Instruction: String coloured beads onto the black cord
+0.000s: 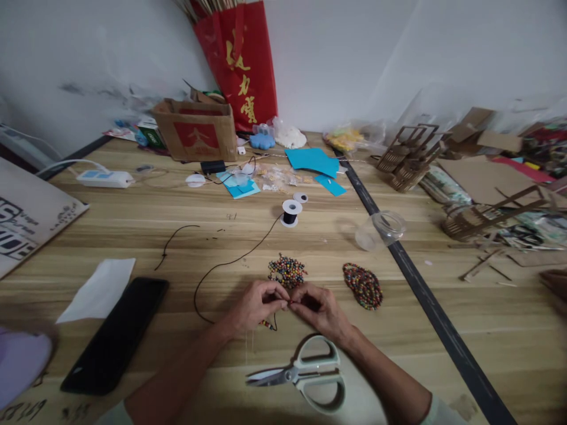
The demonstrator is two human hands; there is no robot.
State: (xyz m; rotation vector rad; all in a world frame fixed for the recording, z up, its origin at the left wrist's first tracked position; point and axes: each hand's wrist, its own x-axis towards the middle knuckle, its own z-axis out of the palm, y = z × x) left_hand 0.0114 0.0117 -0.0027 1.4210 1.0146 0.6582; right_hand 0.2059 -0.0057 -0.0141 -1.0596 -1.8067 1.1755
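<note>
My left hand [259, 305] and my right hand [319, 308] meet fingertip to fingertip, both in a pinch. Between them is a small reddish bead [290, 301]; the cord's tip is too small to make out. Black cord [215, 267] runs from a white spool [290, 213] round to the left and passes under my left hand. A short row of threaded beads [266, 324] hangs below that hand. Just beyond my fingers lies a pile of loose multicoloured beads [289, 270]. Coiled bead strings [363, 286] rest to the right.
Green-handled scissors [319, 373] lie close below my hands. A black phone [116, 336] and white paper [98, 290] are at the left. A clear plastic cup [380, 231] lies across the dark strip [425, 305]. Farther back stand a cardboard box [197, 131] and small woven baskets [407, 167].
</note>
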